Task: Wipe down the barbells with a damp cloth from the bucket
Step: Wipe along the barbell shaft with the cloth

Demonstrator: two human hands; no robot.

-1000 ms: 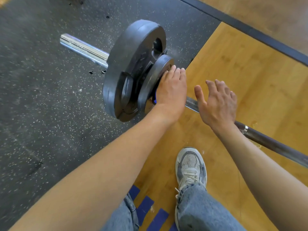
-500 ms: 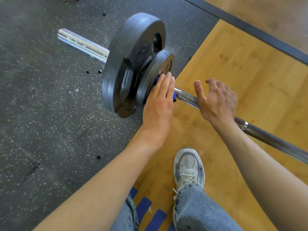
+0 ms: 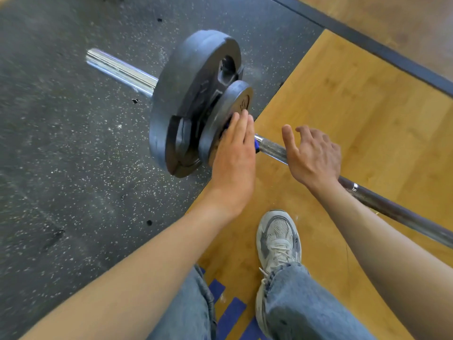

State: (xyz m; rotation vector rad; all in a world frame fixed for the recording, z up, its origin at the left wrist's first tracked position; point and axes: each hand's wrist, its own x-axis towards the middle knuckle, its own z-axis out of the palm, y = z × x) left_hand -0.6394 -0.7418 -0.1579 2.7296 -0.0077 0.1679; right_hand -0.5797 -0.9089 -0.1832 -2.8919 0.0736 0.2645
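While our flat left hand (image 3: 234, 158) presses the blue cloth (image 3: 256, 146) against the small plate (image 3: 229, 116) on the barbell (image 3: 274, 147), our right hand (image 3: 315, 157) hovers loosely uncurled just beside; unbraced, the bar could roll.

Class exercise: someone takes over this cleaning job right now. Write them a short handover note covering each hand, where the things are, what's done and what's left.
Left hand: flat, pressing the blue cloth against the small plate.
Right hand: loosely curled over the bar, not gripping it.
The barbell lies on the floor; the big plate sits behind the small one.
The bucket is out of view.
Done: cannot tell.
Left: bar, big plate, sleeve.
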